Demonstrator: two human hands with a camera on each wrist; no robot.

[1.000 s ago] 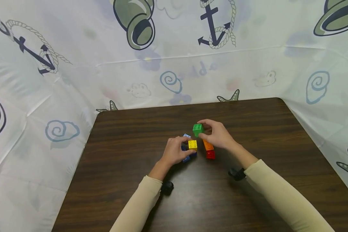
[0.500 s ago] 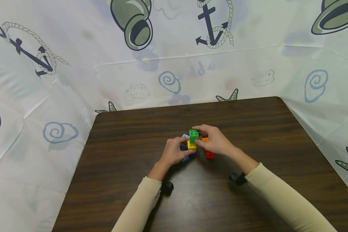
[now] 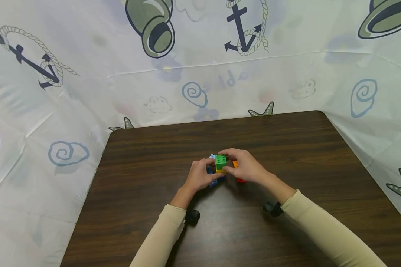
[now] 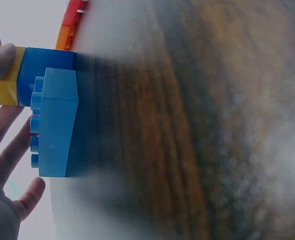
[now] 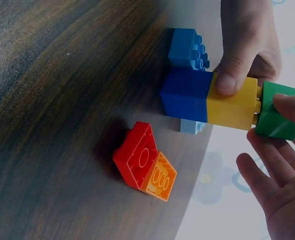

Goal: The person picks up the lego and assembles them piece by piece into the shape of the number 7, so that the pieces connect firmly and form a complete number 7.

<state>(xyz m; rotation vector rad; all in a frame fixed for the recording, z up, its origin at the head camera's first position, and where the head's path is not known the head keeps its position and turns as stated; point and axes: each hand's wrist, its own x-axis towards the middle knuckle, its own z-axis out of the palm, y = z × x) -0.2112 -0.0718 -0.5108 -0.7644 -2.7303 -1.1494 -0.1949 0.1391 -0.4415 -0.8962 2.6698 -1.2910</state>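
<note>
My left hand [image 3: 198, 175] holds a yellow toy brick [image 5: 231, 107] between thumb and fingers. That brick sits on a dark blue brick [image 5: 186, 95], which stands on the table. Directly above, my right hand [image 3: 248, 167] pinches a green brick [image 3: 221, 162]. In the right wrist view the green brick is slightly tilted at the top of the yellow one, and yellow studs show in a narrow gap between them. A medium blue brick [image 4: 59, 125] stands close beside the stack, under the left hand. Part of a light blue brick [image 5: 189, 126] shows behind the stack.
A red brick [image 5: 136, 156] and an orange brick [image 5: 160, 179] lie end to end right of the stack, their hollow sides showing in the right wrist view. The dark wooden table [image 3: 147, 148] meets a printed curtain [image 3: 137, 89] at its far edge.
My right hand has brought the green brick left and down, from beyond the stack to the top of the yellow brick. The left hand has kept its hold on the yellow brick.
</note>
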